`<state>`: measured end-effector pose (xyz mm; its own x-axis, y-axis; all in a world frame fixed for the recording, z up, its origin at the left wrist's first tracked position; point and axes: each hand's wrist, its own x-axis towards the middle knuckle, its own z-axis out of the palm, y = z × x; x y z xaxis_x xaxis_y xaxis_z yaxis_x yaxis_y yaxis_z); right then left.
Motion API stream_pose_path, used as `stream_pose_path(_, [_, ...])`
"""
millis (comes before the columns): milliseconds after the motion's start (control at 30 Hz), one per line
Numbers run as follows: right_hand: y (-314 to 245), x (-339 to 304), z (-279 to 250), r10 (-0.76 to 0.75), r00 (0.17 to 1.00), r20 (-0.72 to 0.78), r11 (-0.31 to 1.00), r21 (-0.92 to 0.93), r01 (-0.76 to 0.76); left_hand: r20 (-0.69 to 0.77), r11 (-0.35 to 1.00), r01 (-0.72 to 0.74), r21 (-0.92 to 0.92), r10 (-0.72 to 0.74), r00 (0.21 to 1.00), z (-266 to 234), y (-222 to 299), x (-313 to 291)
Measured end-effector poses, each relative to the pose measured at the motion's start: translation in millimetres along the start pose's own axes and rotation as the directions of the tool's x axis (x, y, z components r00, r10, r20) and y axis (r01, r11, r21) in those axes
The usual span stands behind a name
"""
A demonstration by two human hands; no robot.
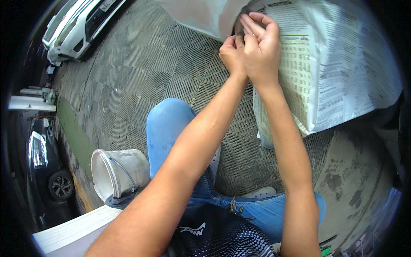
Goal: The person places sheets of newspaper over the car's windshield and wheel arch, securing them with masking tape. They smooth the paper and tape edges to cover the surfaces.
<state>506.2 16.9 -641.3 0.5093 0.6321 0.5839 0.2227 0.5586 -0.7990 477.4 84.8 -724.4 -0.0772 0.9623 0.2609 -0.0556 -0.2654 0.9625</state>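
A smooth, pale grey curved panel (pixel 201 19), like part of a car body, fills the top middle. Beside it on the right hang printed newspaper sheets (pixel 295 64), draped and creased. My hands meet where the panel's edge borders the paper. My left hand (pixel 234 56) is closed in a pinch just under that edge. My right hand (pixel 262 47) overlaps it, with thumb and forefinger drawn together and the other fingers bent toward the edge. Whatever lies between the fingertips is too small or hidden to make out.
A whitish bucket (pixel 137 169) with a handle lies tilted at my left, a dark cloth (pixel 120 200) by its rim. Patterned grey matting (pixel 171 73) covers the floor. A white car (pixel 81 28) and a dark car (pixel 47 171) stand at the left.
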Motion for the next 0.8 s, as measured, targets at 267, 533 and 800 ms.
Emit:
stream_pose_path(267, [19.7,10.9,-8.9,0.218,0.964,0.149,0.972,0.05,-0.228,-0.113,0.993,0.108,0.037,-0.103,0.988,-3.1,-14.0,0.1])
stream_pose_path(533, [24.4,8.2,-8.2,0.228,0.965,0.126,0.94,0.229,-0.252,-0.12,0.975,0.185,-0.123,-0.2,0.972,1.9,-31.0,2.3])
stream_pose_path(800, [32.2,4.2,-7.6,0.204,0.96,0.191,0.976,0.031,-0.214,-0.134,0.96,0.259,-0.102,-0.272,0.953,8.0,-29.3,8.7])
